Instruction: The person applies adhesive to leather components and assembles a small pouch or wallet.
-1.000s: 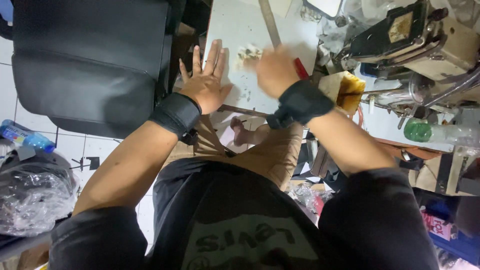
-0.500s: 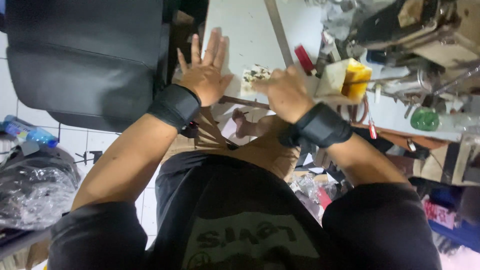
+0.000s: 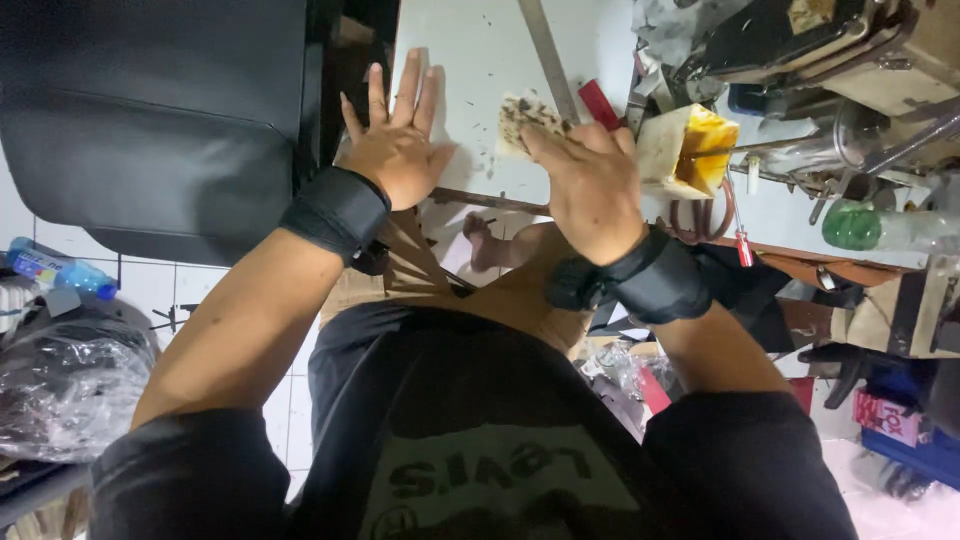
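Nearest the camera, black shirt and bare forearms, a black wrist strap on the left and another on the right; below the table edge, tan shorts and a bare foot over tiled floor; at the left margin, a crumpled plastic bag and a blue-capped bottle; behind those, a dark chair back.

On the white table, left hand flat, palm down, fingers spread and straight, gripping nothing, resting near the front edge; just to its right, apart from it, right hand palm down with fingers bent, fingertips pressing a speckled pale pad against the tabletop; impossible to tell whether pinched or only pressed; pad lying flat near the table's middle, partly under those fingertips; dark specks scattered over the surface around it.

Just past the pad, a grey strip running away at a slant; beside the right knuckles, a red bar; right of that, an open yellow-lined carton, tilted; farther right, a green-capped bottle lying on its side; at the far right corner, a dark sewing machine with metal rods below it.
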